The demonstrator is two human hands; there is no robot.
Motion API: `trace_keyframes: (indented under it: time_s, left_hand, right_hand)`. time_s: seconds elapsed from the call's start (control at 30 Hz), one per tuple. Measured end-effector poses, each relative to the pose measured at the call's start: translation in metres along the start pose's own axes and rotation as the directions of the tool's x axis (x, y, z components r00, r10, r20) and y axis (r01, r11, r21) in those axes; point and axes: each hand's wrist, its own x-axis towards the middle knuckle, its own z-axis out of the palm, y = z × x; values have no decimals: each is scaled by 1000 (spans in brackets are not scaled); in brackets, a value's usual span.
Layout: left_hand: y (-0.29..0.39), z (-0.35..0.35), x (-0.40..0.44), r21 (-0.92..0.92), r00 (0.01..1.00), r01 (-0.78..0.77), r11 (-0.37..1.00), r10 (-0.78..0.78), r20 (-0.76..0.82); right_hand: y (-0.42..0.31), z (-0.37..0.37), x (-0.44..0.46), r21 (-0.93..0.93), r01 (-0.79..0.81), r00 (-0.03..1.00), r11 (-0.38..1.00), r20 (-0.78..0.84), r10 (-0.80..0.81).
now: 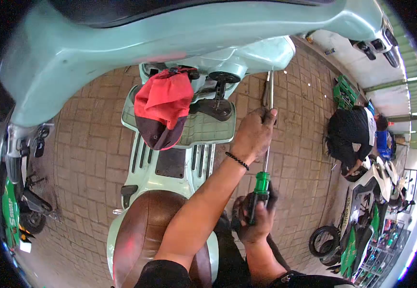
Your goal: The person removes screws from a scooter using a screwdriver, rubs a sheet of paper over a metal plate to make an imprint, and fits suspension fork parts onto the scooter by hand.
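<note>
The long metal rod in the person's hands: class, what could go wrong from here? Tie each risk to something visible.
First, the far end of the metal rod appears close to the mint panel; a slip might scratch it, though contact is unclear. Second, the left hand is on the rod while the right hand holds the green end; a sudden jerk could hurt fingers. Third, the red cap on the scooter might fall.

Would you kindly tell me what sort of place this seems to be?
Probably a scooter or motorbike workshop: a pale green scooter, a green-handled tool and a person bent beside a white motorbike suggest it.
</note>
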Motion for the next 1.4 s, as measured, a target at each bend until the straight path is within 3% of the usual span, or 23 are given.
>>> trace_keyframes:
  time_s: [0.03,0.07,0.1,0.17,0.2,0.23,0.27,0.3,0.33,0.37,0.47,0.53,0.6,0.7,0.8,0.83,0.93,0.97,1.03,1.1,1.23,1.3,1.4]
  left_hand:
    - [2,-1,0,11,1000,-29,1000,29,4]
    - [15,-9,-1,20,992,53,998,-55,111]
    - [21,-13,-2,39,966,137,990,-142,215]
    - [9,-6,-1,72,982,61,996,-73,173]
    - [4,-2,1,105,993,-7,994,-5,117]
    - [5,-1,2,99,993,-1,995,-10,119]
    - [6,0,3,107,997,2,994,-10,79]
    - [8,1,2,117,999,4,993,-8,40]
    - [9,-1,-1,74,999,-36,997,37,-11]
    - [10,-3,-5,70,999,-43,997,43,-9]
    - [26,-20,-9,18,983,176,984,-177,42]
    - [24,-18,-11,21,992,127,992,-127,-16]
    - [23,-17,-10,-32,992,119,992,-120,-49]
    - [16,-13,-10,70,997,34,997,-30,-69]
    - [8,-9,-9,132,995,29,991,-16,-96]
    - [7,-2,-11,178,986,-29,984,57,-154]
    - [2,10,-21,250,983,184,951,-171,-71]
    - [2,15,-33,311,961,270,911,-276,-23]
    - [-4,40,-67,342,954,269,900,-298,35]
    - [14,66,-113,145,966,228,963,-243,89]
    - [42,121,-186,60,940,143,988,-154,306]
    - [58,132,-193,23,941,214,977,-212,264]
    - [85,121,-176,86,934,326,941,-335,127]
  right_hand:
    - [2,0,-2,468,-211,975,858,160,152]
    - [2,1,-3,697,-314,949,645,235,209]
    - [1,1,-3,702,-306,952,643,226,206]
    - [-5,-2,2,611,-343,938,713,193,286]
    - [-16,-1,-1,249,-278,955,928,-27,294]
    - [-23,6,-2,244,-281,954,928,-33,297]
    - [-29,17,-3,-269,-43,994,962,-107,15]
    - [-33,22,-4,-712,169,964,681,-24,-264]
    - [-36,15,3,-860,257,953,441,150,-264]
    - [-48,24,7,-871,116,993,477,96,-67]
    - [-33,32,6,-602,-32,998,798,24,58]
    - [-22,26,8,-508,15,999,861,45,9]
    - [-19,24,7,-190,-51,997,980,55,62]
    - [-24,23,7,131,-208,978,969,57,202]
    - [-20,12,12,169,-295,953,940,117,278]
    - [-24,12,12,78,-353,935,933,63,348]
    - [-2,-37,21,-477,46,954,878,280,103]
    - [-17,-49,18,-468,62,954,882,289,85]
    - [-49,-80,13,-546,-108,889,831,321,327]
    - [-69,-118,8,-589,-253,761,767,368,534]
    - [-56,-200,-8,-703,-212,769,679,309,560]
    - [-68,-222,-10,-729,-278,755,626,237,611]
    - [-102,-241,24,-727,-313,895,611,-11,446]
